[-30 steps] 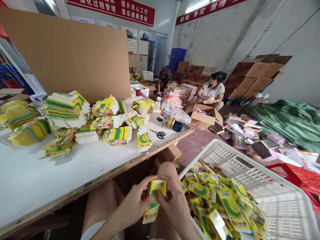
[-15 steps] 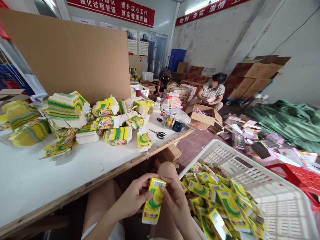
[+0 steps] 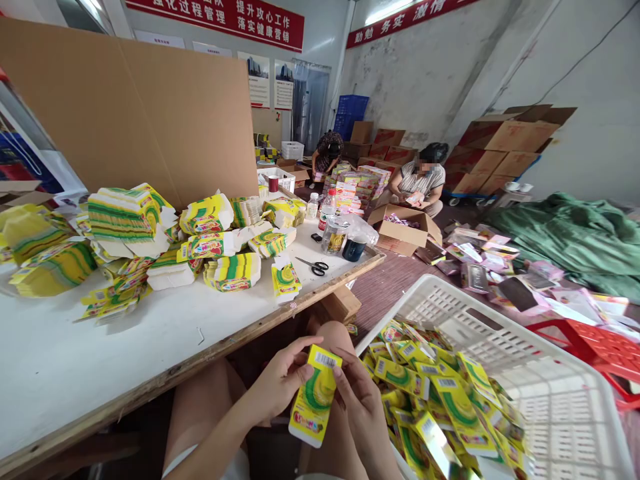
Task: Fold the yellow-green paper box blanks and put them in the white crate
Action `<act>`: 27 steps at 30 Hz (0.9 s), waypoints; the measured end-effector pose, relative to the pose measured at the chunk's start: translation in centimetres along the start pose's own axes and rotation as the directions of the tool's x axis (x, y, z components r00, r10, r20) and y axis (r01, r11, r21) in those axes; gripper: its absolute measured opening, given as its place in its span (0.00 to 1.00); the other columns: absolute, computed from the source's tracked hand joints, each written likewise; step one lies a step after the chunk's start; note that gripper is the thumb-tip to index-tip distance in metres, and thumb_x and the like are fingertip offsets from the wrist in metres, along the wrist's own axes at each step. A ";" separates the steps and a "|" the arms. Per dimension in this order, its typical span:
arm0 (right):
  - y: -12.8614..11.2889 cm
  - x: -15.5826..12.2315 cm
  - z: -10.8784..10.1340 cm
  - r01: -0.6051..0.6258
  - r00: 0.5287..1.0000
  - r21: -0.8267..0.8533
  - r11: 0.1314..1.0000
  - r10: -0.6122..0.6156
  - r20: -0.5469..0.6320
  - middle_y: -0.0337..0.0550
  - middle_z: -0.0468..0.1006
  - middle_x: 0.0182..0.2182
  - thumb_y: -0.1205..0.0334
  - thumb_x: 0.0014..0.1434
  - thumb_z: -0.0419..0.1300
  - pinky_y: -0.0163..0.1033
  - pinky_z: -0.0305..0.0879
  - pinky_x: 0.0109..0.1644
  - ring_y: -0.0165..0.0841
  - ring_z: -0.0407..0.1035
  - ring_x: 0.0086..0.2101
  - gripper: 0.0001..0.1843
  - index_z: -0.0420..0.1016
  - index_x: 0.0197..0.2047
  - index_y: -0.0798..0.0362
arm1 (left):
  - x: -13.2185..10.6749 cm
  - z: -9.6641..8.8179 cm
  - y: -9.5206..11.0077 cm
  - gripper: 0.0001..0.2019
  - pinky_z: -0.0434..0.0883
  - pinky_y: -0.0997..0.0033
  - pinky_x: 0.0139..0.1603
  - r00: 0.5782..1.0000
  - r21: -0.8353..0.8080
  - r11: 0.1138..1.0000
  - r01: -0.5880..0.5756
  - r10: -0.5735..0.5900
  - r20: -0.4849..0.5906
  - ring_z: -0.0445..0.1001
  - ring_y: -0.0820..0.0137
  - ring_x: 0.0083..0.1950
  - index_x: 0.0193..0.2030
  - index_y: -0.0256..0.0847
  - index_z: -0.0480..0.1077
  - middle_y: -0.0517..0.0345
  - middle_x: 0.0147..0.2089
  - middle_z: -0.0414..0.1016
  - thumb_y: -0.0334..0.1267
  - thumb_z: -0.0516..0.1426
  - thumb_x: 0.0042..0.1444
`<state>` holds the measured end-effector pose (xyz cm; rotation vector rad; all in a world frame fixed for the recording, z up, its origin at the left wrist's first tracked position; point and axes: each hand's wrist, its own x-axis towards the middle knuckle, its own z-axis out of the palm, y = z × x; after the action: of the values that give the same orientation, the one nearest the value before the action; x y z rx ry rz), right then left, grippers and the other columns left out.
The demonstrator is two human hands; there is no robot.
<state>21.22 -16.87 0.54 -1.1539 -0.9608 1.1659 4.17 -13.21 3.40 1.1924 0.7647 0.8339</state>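
A small yellow and green carton (image 3: 316,397) with a barcode at its top is held over my lap by both hands. My left hand (image 3: 280,383) grips its left side, fingers curled round the upper edge. My right hand (image 3: 361,400) pinches its right side. To my right stands a white plastic basket (image 3: 525,373) with several like cartons (image 3: 440,407) heaped in it. Stacks of flat yellow and green cartons (image 3: 150,240) lie on the white table (image 3: 100,353) to my left.
Scissors (image 3: 313,266), bottles (image 3: 327,210) and a plastic bag sit at the table's far end. A big cardboard sheet (image 3: 140,107) stands behind the stacks. Two other people (image 3: 417,183) sit among cardboard boxes. A red crate (image 3: 595,347) and a green tarp (image 3: 575,240) lie at the right.
The carton has gone from folded and bent in my fingers to a squared-up box, and both hands have shifted a little to the right.
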 end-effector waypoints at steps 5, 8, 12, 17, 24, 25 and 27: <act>-0.1 0.1 0.1 -0.005 0.999 0.037 0.999 0.007 -0.042 0.45 0.83 0.37 0.49 0.54 0.70 0.43 0.75 0.40 0.39 0.77 0.33 0.19 0.82 0.45 0.50 | 0.2 0.3 -0.8 0.23 0.75 0.61 0.50 1.000 0.046 0.999 -0.018 0.017 0.021 0.80 0.59 0.49 0.64 0.41 0.65 0.46 0.51 0.80 0.44 0.57 0.64; -0.3 0.3 -0.9 0.237 0.891 0.129 0.963 -0.162 -0.425 0.35 0.81 0.32 0.52 0.54 0.71 0.36 0.71 0.32 0.29 0.71 0.25 0.16 0.78 0.44 0.46 | 1.4 -0.7 -0.8 0.24 0.74 0.58 0.57 0.980 0.365 0.916 -0.168 0.194 -0.035 0.77 0.58 0.57 0.67 0.42 0.60 0.43 0.58 0.77 0.44 0.54 0.66; 0.0 0.6 -2.9 0.375 0.755 0.401 0.836 -0.025 -0.655 0.36 0.81 0.36 0.52 0.54 0.71 0.35 0.72 0.35 0.30 0.76 0.34 0.13 0.75 0.37 0.45 | 5.7 -4.3 -0.8 0.27 0.58 0.47 0.72 0.883 0.793 0.578 -0.194 0.455 -0.117 0.58 0.54 0.73 0.69 0.42 0.58 0.42 0.71 0.62 0.39 0.56 0.64; 2.5 -0.2 -3.1 0.103 0.862 0.453 0.886 0.148 -0.485 0.36 0.81 0.30 0.54 0.43 0.77 0.35 0.70 0.28 0.30 0.72 0.25 0.20 0.79 0.39 0.49 | 10.8 -8.6 -2.0 0.22 0.58 0.38 0.70 0.834 0.884 0.451 -0.125 0.530 -0.153 0.62 0.48 0.71 0.62 0.37 0.68 0.40 0.66 0.70 0.32 0.57 0.61; 2.4 -0.4 -0.4 -0.050 0.918 0.419 0.907 0.207 -0.338 0.38 0.80 0.24 0.50 0.37 0.78 0.34 0.69 0.27 0.31 0.71 0.23 0.20 0.84 0.30 0.52 | 8.0 -9.4 -2.7 0.18 0.75 0.50 0.61 0.642 0.941 0.237 -0.243 0.767 -0.027 0.76 0.57 0.61 0.56 0.38 0.73 0.44 0.56 0.80 0.27 0.47 0.67; 2.0 -0.3 0.0 -0.097 0.930 0.425 0.900 0.234 -0.283 0.40 0.81 0.25 0.49 0.38 0.78 0.34 0.70 0.27 0.32 0.72 0.24 0.20 0.85 0.31 0.53 | 6.9 -8.8 -2.8 0.18 0.74 0.51 0.62 0.606 0.940 0.197 -0.281 0.796 0.014 0.75 0.58 0.62 0.58 0.38 0.72 0.44 0.58 0.79 0.27 0.48 0.67; 1.3 -0.2 1.0 -0.154 0.950 0.409 0.899 0.248 -0.188 0.43 0.84 0.28 0.47 0.43 0.76 0.36 0.71 0.30 0.34 0.74 0.26 0.20 0.86 0.34 0.53 | 4.4 -7.1 -3.1 0.19 0.74 0.56 0.64 0.546 0.920 0.104 -0.379 0.828 0.132 0.73 0.62 0.64 0.62 0.41 0.69 0.48 0.60 0.78 0.26 0.49 0.67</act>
<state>19.99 -16.87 -0.56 -1.0517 -0.4044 1.2834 0.68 -6.56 -1.33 2.5317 1.1363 1.5681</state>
